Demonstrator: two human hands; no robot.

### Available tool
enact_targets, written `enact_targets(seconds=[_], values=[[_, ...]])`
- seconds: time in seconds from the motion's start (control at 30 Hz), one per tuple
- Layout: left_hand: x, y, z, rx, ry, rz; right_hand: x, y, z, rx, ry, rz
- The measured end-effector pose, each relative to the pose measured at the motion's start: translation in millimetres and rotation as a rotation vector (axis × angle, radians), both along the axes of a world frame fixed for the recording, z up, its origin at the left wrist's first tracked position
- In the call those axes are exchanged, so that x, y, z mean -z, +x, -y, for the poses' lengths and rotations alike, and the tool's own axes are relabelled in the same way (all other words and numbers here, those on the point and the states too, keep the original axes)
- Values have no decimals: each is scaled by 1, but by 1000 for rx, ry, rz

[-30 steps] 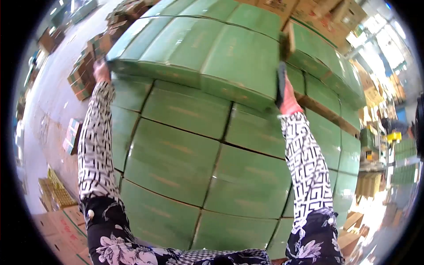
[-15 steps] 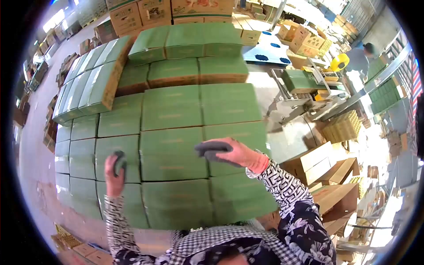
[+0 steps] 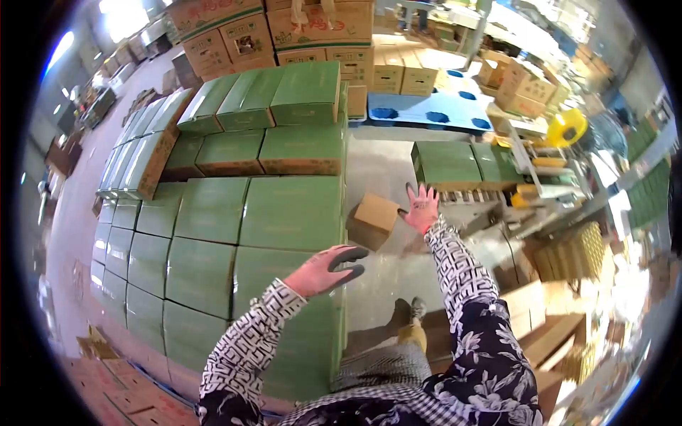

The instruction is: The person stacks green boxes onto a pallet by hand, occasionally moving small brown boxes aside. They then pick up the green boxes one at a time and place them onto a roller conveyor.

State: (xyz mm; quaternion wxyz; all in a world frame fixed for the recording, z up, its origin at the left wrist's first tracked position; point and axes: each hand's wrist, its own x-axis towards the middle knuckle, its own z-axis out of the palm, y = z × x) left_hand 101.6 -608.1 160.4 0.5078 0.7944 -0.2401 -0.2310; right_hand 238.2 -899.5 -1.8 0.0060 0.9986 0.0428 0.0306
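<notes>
Both hands wear pink gloves with dark grey fingers. My left hand [image 3: 325,271] hovers over the right edge of the stack of green cartons [image 3: 293,211], its thumb apart from the fingers and nothing in it. My right hand [image 3: 422,209] reaches forward with spread fingers, also holding nothing. Just beyond its fingertips, a green carton [image 3: 444,162] rests on the roller conveyor [image 3: 472,197]. Another green carton [image 3: 496,162] sits right behind it, towards the machine. A small brown box [image 3: 376,211] lies on the floor left of my right hand.
More green cartons [image 3: 305,92] form raised rows at the back of the stack. Brown printed cartons [image 3: 323,27] rise behind them. A blue pallet [image 3: 405,110] lies beyond the conveyor. Yellow tape [image 3: 566,128] is on the machine. Opened brown cartons [image 3: 547,341] lie at the right.
The view has turned right, towards the conveyor. My right hand has left the stack and stretched towards the conveyor cartons; my left hand has moved right across the stack. Two conveyor cartons now show.
</notes>
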Motion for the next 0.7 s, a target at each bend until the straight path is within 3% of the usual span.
enact_targets(seconds=[0.1,0.17,0.2,0.27,0.33,0.37,0.43,0.53,0.57,0.6,0.63,0.67,0.7], values=[[25,21,55,-352,-223,-342,13,74,48,23,-95,-49],[134,55,68,-600,-251,-334,16,72,89,82,-15,-95],[188,72,74,-723,-268,-324,23,62,107,-64,-91,-55],[130,104,124,-843,-309,-550,31,35,119,-97,120,-33],[204,139,150,-894,-454,-734,23,16,141,-233,220,15],[187,155,172,-958,-392,-824,22,8,147,-278,287,-15],[217,170,200,-926,-561,-1194,15,-12,165,-335,503,-17],[226,160,218,-784,-556,-719,7,-34,187,486,1796,10],[227,154,212,-861,-397,-844,4,-33,199,786,1974,39],[211,143,210,-842,-439,-806,2,-26,214,1090,2132,60],[185,128,208,-821,-479,-766,2,-13,226,1257,2237,-206],[166,112,205,-800,-518,-726,14,0,231,1493,2298,-312],[159,91,195,-690,-323,-452,36,14,234,1234,2433,-216]])
